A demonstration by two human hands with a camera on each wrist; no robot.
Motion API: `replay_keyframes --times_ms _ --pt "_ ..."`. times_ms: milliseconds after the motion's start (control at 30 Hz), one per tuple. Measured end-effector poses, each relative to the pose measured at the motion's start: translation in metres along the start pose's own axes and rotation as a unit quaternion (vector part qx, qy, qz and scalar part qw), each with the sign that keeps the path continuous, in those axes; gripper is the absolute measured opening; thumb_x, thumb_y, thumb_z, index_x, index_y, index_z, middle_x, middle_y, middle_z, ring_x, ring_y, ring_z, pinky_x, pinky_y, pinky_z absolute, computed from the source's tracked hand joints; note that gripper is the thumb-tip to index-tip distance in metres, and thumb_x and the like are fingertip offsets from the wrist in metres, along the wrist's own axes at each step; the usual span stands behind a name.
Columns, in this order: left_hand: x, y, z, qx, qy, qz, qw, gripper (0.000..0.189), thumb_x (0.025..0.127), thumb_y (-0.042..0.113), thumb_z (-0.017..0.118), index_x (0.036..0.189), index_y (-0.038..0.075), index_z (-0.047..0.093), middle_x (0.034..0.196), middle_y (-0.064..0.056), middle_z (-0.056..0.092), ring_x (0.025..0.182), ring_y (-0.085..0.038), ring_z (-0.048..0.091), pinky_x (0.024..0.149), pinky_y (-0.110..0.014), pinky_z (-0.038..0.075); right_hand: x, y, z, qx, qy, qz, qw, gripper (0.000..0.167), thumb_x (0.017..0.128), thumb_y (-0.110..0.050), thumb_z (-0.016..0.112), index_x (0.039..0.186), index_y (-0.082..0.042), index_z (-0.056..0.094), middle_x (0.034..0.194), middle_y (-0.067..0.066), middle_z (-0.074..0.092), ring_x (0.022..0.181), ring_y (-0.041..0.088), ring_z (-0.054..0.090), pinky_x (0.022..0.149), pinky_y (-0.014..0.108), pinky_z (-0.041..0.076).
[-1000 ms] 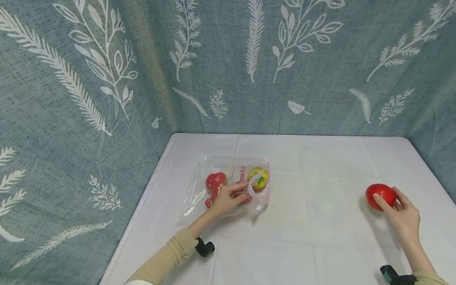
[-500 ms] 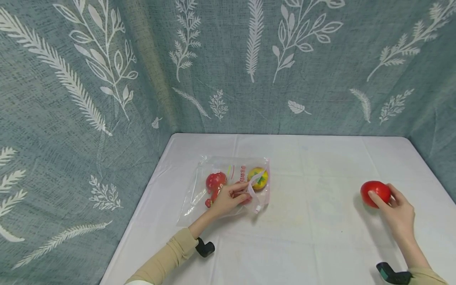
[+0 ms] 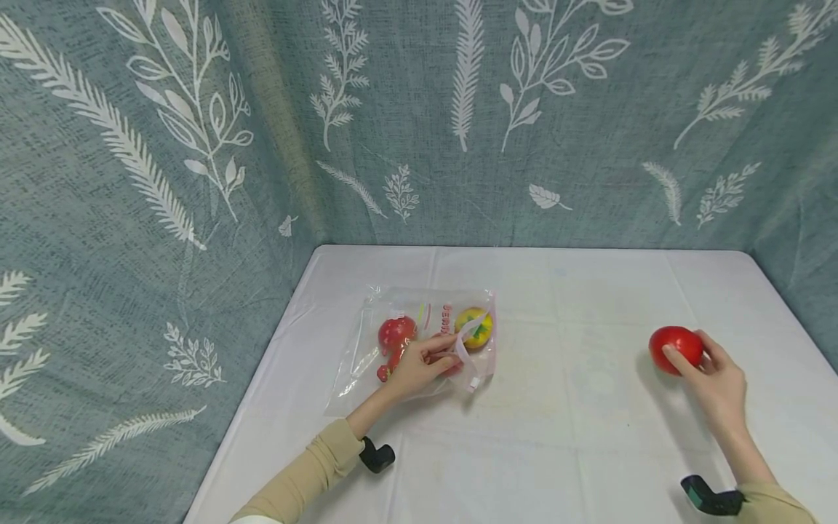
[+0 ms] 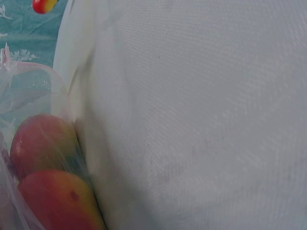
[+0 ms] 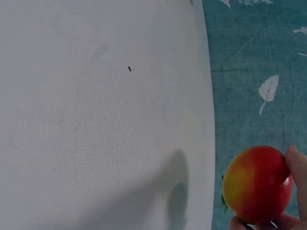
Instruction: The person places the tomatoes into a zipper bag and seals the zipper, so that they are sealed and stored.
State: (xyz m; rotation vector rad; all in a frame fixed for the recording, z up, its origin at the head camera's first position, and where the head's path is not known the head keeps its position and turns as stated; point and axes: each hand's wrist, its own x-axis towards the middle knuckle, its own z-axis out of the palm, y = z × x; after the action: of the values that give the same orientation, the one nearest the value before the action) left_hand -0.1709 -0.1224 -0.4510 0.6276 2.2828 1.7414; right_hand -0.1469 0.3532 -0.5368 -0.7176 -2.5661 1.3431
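Note:
On the left half of the table lies a clear zipper bag [image 3: 353, 364] with several red fruits [image 3: 396, 333] and a yellow fruit with a green top [image 3: 474, 327] inside. My left hand [image 3: 419, 367] reaches over it and pinches the bag near its zip opening [image 3: 473, 335], covering part of the contents. Two red-and-yellow fruits [image 4: 60, 199] show through the plastic in the left wrist view. At the right, my right hand [image 3: 716, 382] holds a red tomato [image 3: 674, 349] above the table, thumb on its near side. Yellow tint and green leaves on this tomato [image 5: 256, 184] appear in the right wrist view.
A white cloth covers the table [image 3: 556, 451]. Behind and to the left hangs a blue-green curtain [image 3: 419, 124] with white leaf prints. Black wrist devices [image 3: 377, 456] sit on both forearms. A tiny dark speck [image 5: 129, 69] lies on the cloth.
My right hand has moved left and slightly away from me with the tomato. My left hand and the bag have stayed in place.

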Motion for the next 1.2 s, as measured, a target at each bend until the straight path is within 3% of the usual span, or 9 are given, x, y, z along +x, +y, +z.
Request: replay_keyframes --times_ms 367,500,733,1000,1100,1200 --pt "0.0 0.0 0.0 -0.001 0.004 -0.007 1.0 0.04 0.088 -0.002 0.06 0.127 -0.01 0.054 0.127 -0.027 0.058 0.109 -0.039 0.061 0.088 -0.025 0.055 -0.007 -0.021 0.01 0.017 -0.016 -0.017 0.9996 0.077 0.086 -0.054 0.06 0.15 -0.033 0.023 0.157 0.006 0.027 0.136 0.037 0.037 0.091 0.012 0.045" --pt "0.0 0.0 0.0 -0.002 0.005 -0.008 0.9999 0.039 0.088 -0.003 0.06 0.126 -0.01 0.054 0.126 -0.026 0.058 0.109 -0.038 0.061 0.088 -0.024 0.055 -0.007 -0.026 0.015 0.018 -0.024 -0.024 0.9993 0.078 0.085 -0.055 0.06 0.15 -0.032 0.023 0.156 0.007 0.028 0.136 0.038 0.037 0.093 0.017 0.048" --pt "0.0 0.002 0.0 0.002 0.005 -0.006 1.0 0.039 0.088 -0.002 0.06 0.127 -0.01 0.054 0.127 -0.026 0.058 0.109 -0.038 0.061 0.088 -0.025 0.055 -0.005 -0.032 0.027 0.017 -0.033 -0.034 0.9988 0.078 0.085 -0.057 0.059 0.15 -0.035 0.021 0.157 0.005 0.027 0.136 0.037 0.037 0.097 0.035 0.046" --pt "0.0 0.001 0.0 0.0 0.004 -0.007 1.0 0.04 0.088 -0.002 0.061 0.127 -0.01 0.054 0.127 -0.026 0.058 0.11 -0.038 0.061 0.089 -0.025 0.054 -0.004 -0.041 0.04 0.029 -0.039 -0.055 0.9973 0.079 0.086 -0.055 0.059 0.151 -0.029 0.023 0.156 0.008 0.028 0.136 0.039 0.037 0.098 0.048 0.042" --pt "0.001 0.0 0.0 -0.003 0.003 -0.006 1.0 0.04 0.088 -0.002 0.06 0.127 -0.01 0.053 0.127 -0.026 0.058 0.11 -0.038 0.061 0.089 -0.025 0.054 -0.004 -0.043 0.046 0.033 -0.041 -0.061 0.9967 0.08 0.086 -0.055 0.06 0.151 -0.027 0.023 0.155 0.008 0.03 0.135 0.039 0.039 0.098 0.05 0.042" --pt "0.004 -0.014 0.001 -0.004 0.005 -0.001 1.0 0.041 0.088 -0.001 0.061 0.128 -0.008 0.054 0.126 -0.025 0.059 0.109 -0.037 0.062 0.088 -0.025 0.055 -0.007 -0.049 0.051 0.031 -0.045 -0.074 0.9958 0.079 0.086 -0.053 0.06 0.151 -0.024 0.025 0.155 0.01 0.031 0.134 0.039 0.039 0.096 0.045 0.046"
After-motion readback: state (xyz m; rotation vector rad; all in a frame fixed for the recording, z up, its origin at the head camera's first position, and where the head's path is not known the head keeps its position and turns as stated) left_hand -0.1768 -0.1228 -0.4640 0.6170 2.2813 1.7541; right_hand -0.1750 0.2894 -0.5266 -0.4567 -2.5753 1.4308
